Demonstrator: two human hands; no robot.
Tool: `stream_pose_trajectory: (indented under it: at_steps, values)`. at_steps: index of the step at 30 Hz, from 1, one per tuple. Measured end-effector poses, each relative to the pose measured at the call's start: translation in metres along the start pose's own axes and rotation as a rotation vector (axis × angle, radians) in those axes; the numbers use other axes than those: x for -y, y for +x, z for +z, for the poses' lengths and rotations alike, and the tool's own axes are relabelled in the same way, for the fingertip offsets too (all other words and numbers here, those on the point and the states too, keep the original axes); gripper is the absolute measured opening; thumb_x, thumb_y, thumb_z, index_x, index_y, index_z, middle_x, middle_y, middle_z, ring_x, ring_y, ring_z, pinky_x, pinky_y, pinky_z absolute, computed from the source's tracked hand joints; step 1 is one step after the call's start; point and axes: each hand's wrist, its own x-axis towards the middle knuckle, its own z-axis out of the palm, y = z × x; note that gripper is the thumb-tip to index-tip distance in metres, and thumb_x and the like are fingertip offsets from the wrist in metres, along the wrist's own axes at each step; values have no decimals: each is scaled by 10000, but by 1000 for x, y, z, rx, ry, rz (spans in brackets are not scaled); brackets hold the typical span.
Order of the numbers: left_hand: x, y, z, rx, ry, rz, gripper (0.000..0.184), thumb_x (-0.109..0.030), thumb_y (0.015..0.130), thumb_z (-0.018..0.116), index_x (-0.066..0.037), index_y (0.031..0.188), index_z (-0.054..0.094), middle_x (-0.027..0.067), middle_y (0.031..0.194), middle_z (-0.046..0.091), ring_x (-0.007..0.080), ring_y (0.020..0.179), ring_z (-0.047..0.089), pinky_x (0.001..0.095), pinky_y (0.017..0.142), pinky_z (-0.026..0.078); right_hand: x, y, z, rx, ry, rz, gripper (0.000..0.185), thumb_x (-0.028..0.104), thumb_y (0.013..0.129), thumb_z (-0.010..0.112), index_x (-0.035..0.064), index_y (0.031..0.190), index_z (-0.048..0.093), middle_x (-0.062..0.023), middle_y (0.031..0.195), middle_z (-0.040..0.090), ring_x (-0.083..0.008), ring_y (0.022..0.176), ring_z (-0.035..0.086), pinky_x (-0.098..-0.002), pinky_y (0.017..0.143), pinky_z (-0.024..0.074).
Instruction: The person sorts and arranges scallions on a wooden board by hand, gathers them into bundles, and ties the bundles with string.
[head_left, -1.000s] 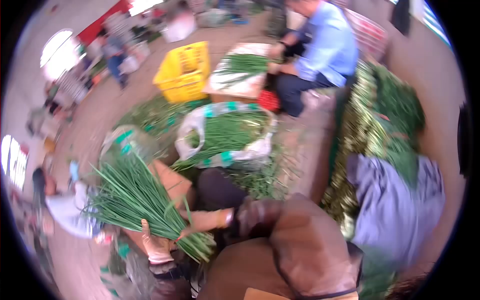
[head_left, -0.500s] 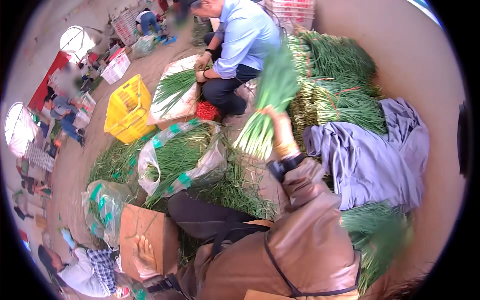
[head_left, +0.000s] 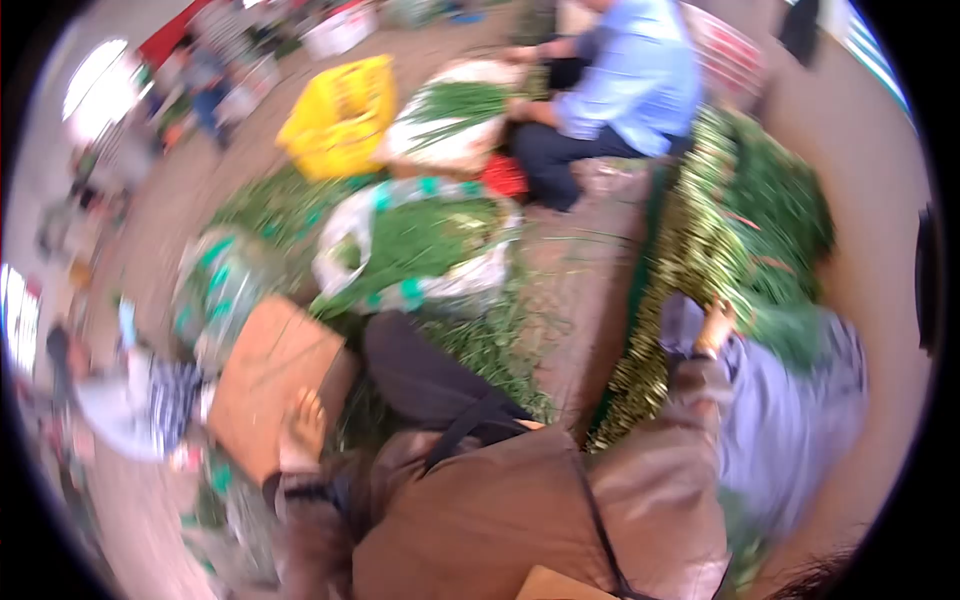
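My left hand [head_left: 303,424] rests palm up, fingers apart and nothing in it, over the brown board [head_left: 268,375]. Over on the right, my right hand [head_left: 714,328] is at the edge of the stacked green bundles [head_left: 775,210], beside the grey-purple cloth [head_left: 790,420]. Its fingers are blurred, and whether they grip a bundle cannot be made out. An open plastic bag [head_left: 330,262] of loose green stalks [head_left: 420,240] lies ahead of my dark-clad knee.
A person in a blue shirt [head_left: 640,80] sits ahead by a white board [head_left: 465,145] with stalks on it. Near it are a yellow crate [head_left: 340,118] and a red heap [head_left: 503,176]. Another person [head_left: 120,410] is at the left. Loose stalks litter the floor.
The tied bundle, in both hands at first and then in my right hand, has left my grasp. My right hand has moved onto the stack; my left hand stays over the brown board.
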Motion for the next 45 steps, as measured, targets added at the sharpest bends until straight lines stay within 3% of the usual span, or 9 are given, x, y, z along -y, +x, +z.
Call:
stream_pose_trajectory:
  at_steps: [1,7,18,24,27,29,34,39,45]
  values:
    - [-2,-3,3,34,-40,-11,515,-315,980,491,-50,1414,413,92,1427,453,213,1251,459,341,1046,370,9,-30,40,-57,-475,-164,251,122,963,535,67,1205,569,-55,878,648,-117,601,526,-228,490,397]
    - [11,2,-4,-272,-108,-63,421,-293,954,544,-69,1309,524,81,1274,574,214,1112,558,337,960,445,-43,-178,224,952,-641,247,223,228,940,604,91,1104,667,-17,749,638,-83,563,533,-218,496,410]
    - [64,-20,-52,-470,-145,-121,459,-335,923,594,-54,1279,523,99,1190,605,204,1029,595,311,869,483,-223,-391,457,1562,-916,131,283,199,857,626,73,1105,676,-141,928,690,-224,818,665,-326,764,508]
    - [75,-2,-57,-479,-87,-202,452,-334,916,611,-53,1262,536,93,1128,643,191,979,621,319,854,492,-261,-520,528,1954,-793,-569,405,283,815,673,103,1177,639,-149,1052,666,-287,992,630,-389,845,502]
    - [68,6,-41,-460,-84,-233,419,-307,926,613,-52,1252,547,90,1113,658,185,987,631,311,865,494,-285,-557,540,1834,-1281,-1034,616,310,782,710,66,1311,512,-173,1008,666,-273,1018,624,-381,802,517]
    - [63,11,-35,-418,-79,-283,412,-304,925,624,-58,1248,555,80,1108,662,177,989,631,309,884,486,-313,-566,545,2019,-1636,-935,867,296,704,780,-12,1394,355,-187,1098,639,-297,986,638,-401,805,515]
    - [53,17,-35,-420,-94,-274,394,-302,929,625,-67,1240,567,66,1101,668,160,989,628,298,881,480,-308,-545,562,2089,-1241,-231,748,175,681,761,42,1354,461,-269,1042,653,-381,989,637,-400,870,490]
    - [56,18,-41,-366,-87,-251,402,-282,937,615,-62,1265,543,75,1130,658,161,977,631,290,867,491,-202,-512,588,2018,-763,618,375,113,791,712,-3,1143,652,-39,978,670,-135,842,599,-285,769,483]
    - [37,10,-7,-361,147,-25,429,-300,922,631,-71,1271,531,64,1113,651,146,1001,602,286,870,473,-80,-526,544,1929,-465,599,461,14,830,677,5,1279,572,19,1084,642,-73,875,548,-243,799,471]
